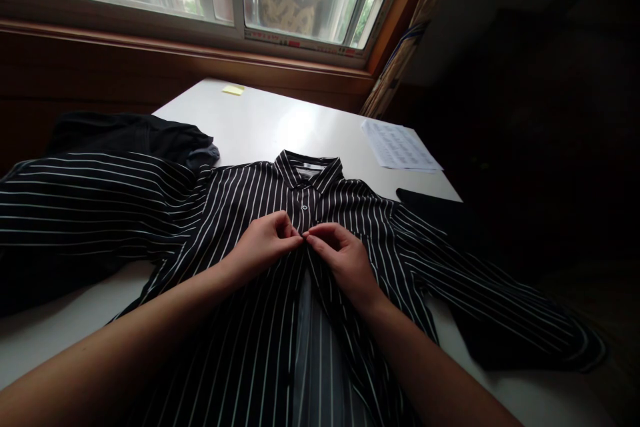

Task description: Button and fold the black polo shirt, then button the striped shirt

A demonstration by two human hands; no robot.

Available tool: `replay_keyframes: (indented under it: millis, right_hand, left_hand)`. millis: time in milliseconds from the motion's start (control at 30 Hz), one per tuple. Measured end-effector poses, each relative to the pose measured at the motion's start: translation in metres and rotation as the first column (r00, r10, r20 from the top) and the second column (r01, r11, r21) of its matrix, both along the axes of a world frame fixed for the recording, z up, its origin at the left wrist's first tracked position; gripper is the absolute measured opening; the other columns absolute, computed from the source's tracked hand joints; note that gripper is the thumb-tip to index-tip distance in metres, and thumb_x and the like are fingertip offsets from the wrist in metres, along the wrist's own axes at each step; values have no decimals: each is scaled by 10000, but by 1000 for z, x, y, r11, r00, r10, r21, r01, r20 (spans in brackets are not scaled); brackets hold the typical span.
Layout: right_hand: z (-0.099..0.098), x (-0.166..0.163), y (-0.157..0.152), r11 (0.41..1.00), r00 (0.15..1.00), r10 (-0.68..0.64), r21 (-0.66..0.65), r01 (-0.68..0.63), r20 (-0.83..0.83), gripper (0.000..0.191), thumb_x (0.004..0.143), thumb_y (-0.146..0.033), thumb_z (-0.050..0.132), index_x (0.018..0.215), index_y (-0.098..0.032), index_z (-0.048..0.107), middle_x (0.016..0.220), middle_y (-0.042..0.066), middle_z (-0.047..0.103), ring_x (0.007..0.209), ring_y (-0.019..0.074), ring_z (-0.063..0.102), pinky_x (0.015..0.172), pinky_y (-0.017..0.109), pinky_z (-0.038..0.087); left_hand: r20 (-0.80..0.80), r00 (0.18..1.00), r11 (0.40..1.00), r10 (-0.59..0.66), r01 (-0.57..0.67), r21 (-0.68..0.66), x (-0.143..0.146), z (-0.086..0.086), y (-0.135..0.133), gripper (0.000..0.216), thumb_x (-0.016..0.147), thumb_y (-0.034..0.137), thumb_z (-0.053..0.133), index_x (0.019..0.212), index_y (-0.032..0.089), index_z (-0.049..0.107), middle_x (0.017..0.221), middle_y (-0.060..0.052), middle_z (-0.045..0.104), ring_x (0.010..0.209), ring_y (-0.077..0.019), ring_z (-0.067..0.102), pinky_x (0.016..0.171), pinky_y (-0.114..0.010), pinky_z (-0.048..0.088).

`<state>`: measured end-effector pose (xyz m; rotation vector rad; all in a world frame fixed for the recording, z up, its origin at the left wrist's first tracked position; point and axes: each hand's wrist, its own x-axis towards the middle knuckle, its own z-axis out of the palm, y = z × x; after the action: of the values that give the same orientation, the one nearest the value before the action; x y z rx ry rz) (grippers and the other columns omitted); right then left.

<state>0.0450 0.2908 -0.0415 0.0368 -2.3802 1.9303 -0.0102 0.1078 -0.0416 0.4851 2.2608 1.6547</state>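
A black shirt with thin white stripes [240, 213] lies face up on a white table [260, 120], its collar toward the window and its sleeves spread to both sides. My left hand [265, 240] and my right hand [337, 253] meet at the shirt's front placket, just below the top fastened button. Both hands pinch the placket edges with fingers curled. Below my hands the front hangs apart and shows the grey inner side.
A dark folded garment [130, 133] lies at the table's back left. A printed paper sheet [400, 147] sits at the back right, and a small yellow note [233, 89] lies near the window sill. Right of the table it is dark.
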Motion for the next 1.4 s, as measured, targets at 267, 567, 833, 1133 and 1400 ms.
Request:
replay_keyframes:
  millis: [267,567,833,1133,1400]
  right_hand:
    - [-3,-2,1,994,999,11,-111,-5,51,159,828,-291,723,973,-235,689,989,20,743,967,199,700,931,362,537]
    - [-6,-6,4,995,995,25,-94,-16,94,219,789,-321,766,966,-222,683,969,18,721,944,188,685,896,332,533]
    - [-2,-4,4,988,997,36,149,-45,64,184,851,-388,701,900,-214,733,898,25,739,867,199,685,797,321,519]
    - [-2,-2,4,967,1000,18,253,-13,-20,142,875,-341,674,877,-225,756,890,26,746,854,198,687,796,323,513]
    - [0,-2,4,965,999,32,259,-32,4,188,912,-362,602,889,-218,721,855,30,724,804,197,672,731,318,516]
  left_hand:
    - [0,1000,1000,4,-4,24,0,-2,0,233,779,306,693,693,200,505,806,-9,690,785,-185,647,693,-279,468]
    - [13,1000,998,-13,12,60,0,-1,0,252,769,314,697,683,198,490,823,-20,701,801,-186,652,711,-282,480]
    - [4,1000,998,-10,10,62,-1,-2,-1,258,771,324,695,680,198,489,829,-23,706,794,-181,651,699,-276,482]
    - [-58,998,1000,-10,9,-8,1,0,-2,231,783,293,684,681,197,499,818,-15,705,771,-176,647,668,-268,462]
    - [-45,999,1000,-10,10,-5,1,0,-1,234,775,321,687,684,200,508,805,-11,700,751,-172,633,668,-269,462]
